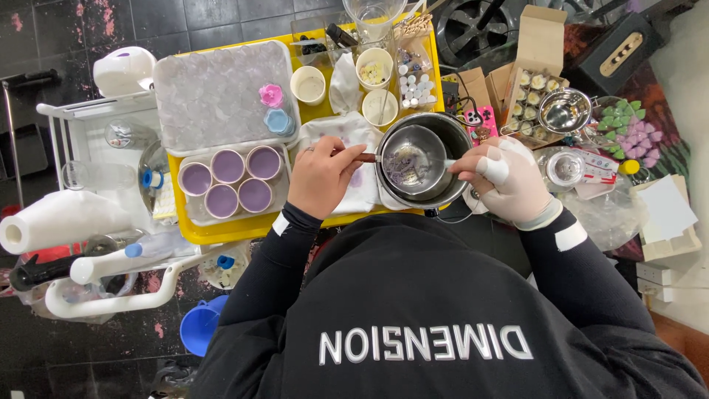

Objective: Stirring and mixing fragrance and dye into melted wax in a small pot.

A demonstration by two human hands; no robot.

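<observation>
Steadying pan (413, 159) by its handle: left hand (321, 177), fingers curled shut on it, keeps it level inside pot (454, 137) at tray (221, 233) front-right corner | right hand (517, 185), gloved, pinches tool (448, 163), tip over pan's purple residue | wrists bent inward, forearms converging | purple cups (227, 166) front-left, within reach.

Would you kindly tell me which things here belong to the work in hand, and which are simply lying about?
In use:
left hand, holding the small pan's handle
right hand, gloved, on a tool in the pan
small pan inside the larger pot
five lilac-filled cups
yellow tray

Lying about:
paper roll
metal strainer
blue funnel
box of small candles
</observation>
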